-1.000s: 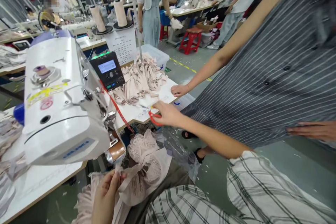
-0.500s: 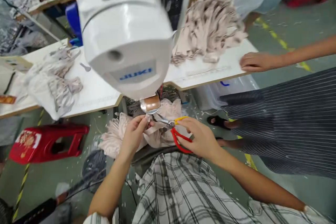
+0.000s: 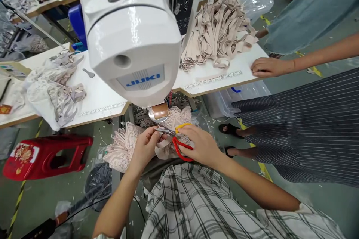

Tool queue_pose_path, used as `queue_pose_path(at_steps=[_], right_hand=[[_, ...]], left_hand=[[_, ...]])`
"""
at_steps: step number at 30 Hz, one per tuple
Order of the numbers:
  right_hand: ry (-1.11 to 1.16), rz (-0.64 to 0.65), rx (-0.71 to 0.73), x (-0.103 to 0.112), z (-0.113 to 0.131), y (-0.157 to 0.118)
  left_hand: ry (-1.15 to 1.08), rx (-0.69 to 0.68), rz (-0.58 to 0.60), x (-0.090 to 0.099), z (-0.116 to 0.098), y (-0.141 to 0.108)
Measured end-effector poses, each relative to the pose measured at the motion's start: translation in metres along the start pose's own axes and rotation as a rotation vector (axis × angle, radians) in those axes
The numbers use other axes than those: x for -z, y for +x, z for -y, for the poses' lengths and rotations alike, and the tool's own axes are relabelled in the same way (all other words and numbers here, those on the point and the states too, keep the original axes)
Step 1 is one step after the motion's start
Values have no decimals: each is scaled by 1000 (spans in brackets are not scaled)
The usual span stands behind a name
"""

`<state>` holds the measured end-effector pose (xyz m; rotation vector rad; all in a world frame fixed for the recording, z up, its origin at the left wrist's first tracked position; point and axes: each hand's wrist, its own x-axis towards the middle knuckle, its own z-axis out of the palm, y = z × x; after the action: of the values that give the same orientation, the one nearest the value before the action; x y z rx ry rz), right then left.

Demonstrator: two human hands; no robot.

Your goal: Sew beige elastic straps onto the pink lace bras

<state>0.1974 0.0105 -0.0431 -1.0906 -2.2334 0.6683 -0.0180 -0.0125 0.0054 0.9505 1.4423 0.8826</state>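
Note:
My right hand [image 3: 200, 145] is closed round a pair of scissors [image 3: 180, 152] with one red and one yellow handle loop. The blades point left and reach the fingertips of my left hand [image 3: 144, 148]. That hand pinches a pale beige fabric strip [image 3: 162, 152], its end mostly hidden by fingers and blades. Beneath both hands, pale pink lace fabric [image 3: 123, 145] lies bunched above my lap. Just beyond my hands is the head of a white JUKI sewing machine [image 3: 134, 52].
Beige straps [image 3: 215, 33] are heaped on the white table [image 3: 213, 82] at right; lace garments [image 3: 58, 89] lie at left. Another person's hand [image 3: 269, 67] rests on the table's right edge. A red stool [image 3: 47, 157] stands on the floor at left.
My right hand has moved left with the scissors, bringing the blades to my left fingertips. My left hand keeps its pinch. The other person's hand still rests on the table.

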Motion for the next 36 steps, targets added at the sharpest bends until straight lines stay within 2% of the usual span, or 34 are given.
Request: queue_pose_path(at_steps=[3, 7, 11, 15, 22, 27, 36], right_hand=[[65, 64, 3, 1, 1, 6], [144, 116, -30, 3, -4, 1], [204, 55, -94, 0, -11, -15], [246, 3, -61, -6, -9, -23], [293, 58, -54, -15, 2, -6], [311, 93, -57, -18, 2, 4], [300, 191, -124, -8, -4, 1]], left_hand=[[107, -34, -14, 1, -1, -3], [93, -23, -14, 10, 3, -1], [17, -47, -60, 20, 9, 3], [-16, -53, -59, 22, 10, 3], [10, 15, -37, 15, 1, 0], [61, -6, -48, 21, 3, 2], [117, -14, -42, 24, 3, 1]])
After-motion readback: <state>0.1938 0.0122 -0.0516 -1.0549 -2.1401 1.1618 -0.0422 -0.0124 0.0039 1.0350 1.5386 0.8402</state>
